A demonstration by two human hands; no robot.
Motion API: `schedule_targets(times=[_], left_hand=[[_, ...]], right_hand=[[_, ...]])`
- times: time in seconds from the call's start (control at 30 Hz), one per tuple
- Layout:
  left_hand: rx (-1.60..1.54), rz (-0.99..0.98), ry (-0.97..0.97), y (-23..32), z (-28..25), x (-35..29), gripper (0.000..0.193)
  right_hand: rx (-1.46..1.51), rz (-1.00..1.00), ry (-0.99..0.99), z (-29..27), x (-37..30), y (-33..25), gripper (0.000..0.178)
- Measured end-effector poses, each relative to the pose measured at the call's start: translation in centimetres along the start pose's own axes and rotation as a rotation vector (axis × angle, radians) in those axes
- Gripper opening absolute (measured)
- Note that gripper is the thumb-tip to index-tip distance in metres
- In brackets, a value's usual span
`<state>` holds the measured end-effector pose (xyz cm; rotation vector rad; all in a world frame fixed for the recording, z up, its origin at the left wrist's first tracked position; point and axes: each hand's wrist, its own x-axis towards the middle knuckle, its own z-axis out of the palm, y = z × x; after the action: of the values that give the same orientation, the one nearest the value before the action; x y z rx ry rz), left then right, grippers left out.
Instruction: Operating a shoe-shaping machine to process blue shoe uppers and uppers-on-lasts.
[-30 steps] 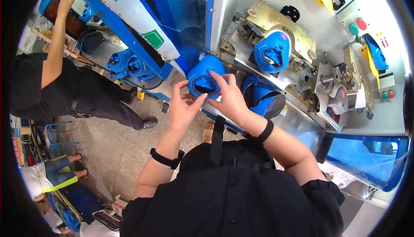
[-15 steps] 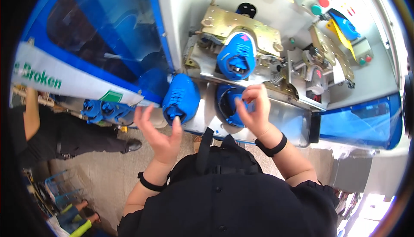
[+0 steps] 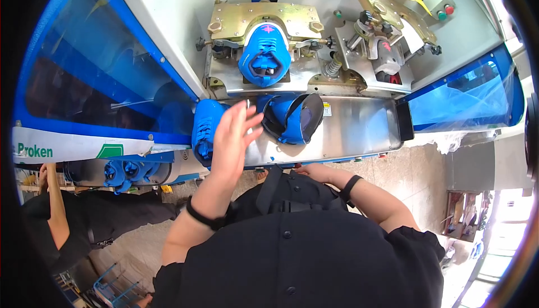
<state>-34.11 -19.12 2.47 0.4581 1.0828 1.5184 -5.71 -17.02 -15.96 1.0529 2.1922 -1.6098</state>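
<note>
Where steadiness seems wanted, machine (image 3: 236,21): blue shoe (image 3: 264,47) seated upon it.
Bench (image 3: 359,122): second shoe (image 3: 203,129) set at left end, seemingly for reach.
Left hand (image 3: 229,139): raised near it, grip wide.
Right hand (image 3: 315,171): lowered; grip cannot be told.

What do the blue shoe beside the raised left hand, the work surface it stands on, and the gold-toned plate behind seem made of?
Blue shoe: probably textile, from its soft, matte look; the weave isn't legible.
Work surface: likely bare stainless steel, given its grey sheen.
Gold-toned plate: metal, possibly plated, judging by its brassy shine.
</note>
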Motion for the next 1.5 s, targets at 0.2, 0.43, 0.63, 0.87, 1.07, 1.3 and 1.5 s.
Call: schedule_targets(times=[0.2, 0.43, 0.63, 0.87, 1.07, 1.3, 1.5], left_hand=[[-0.262, -0.138, 0.092, -0.5, 3.0, 7.5, 0.067], [-0.207, -0.221, 0.073, 0.8, 4.2, 9.2, 0.048], [-0.167, -0.196, 0.118, 1.2, 7.1, 8.8, 0.045], [0.091, -0.145, 0.183, -0.1, 3.9, 9.7, 0.044], [0.035, -0.238, 0.214, 0.8, 5.1, 8.5, 0.051], [0.028, -0.231, 0.192, 0.5, 4.6, 8.8, 0.052], [0.028, -0.17, 0.09, 1.5, 3.9, 8.8, 0.046]], right_hand=[[-0.086, 0.02, -0.058, -0.1, -1.6, -1.8, 0.05], [0.078, -0.167, 0.429, -8.0, -4.6, -12.3, 0.022], [-0.079, -0.628, 1.074, -13.2, -4.9, -21.2, 0.03], [-0.331, -0.573, 0.846, -16.9, 1.6, -22.6, 0.032], [-0.51, -0.468, 0.282, -7.2, -2.5, -8.5, 0.03], [0.038, -0.276, -0.122, -0.3, 1.8, 3.5, 0.036], [-0.137, -0.13, -0.053, 1.1, 1.6, 2.8, 0.05]])
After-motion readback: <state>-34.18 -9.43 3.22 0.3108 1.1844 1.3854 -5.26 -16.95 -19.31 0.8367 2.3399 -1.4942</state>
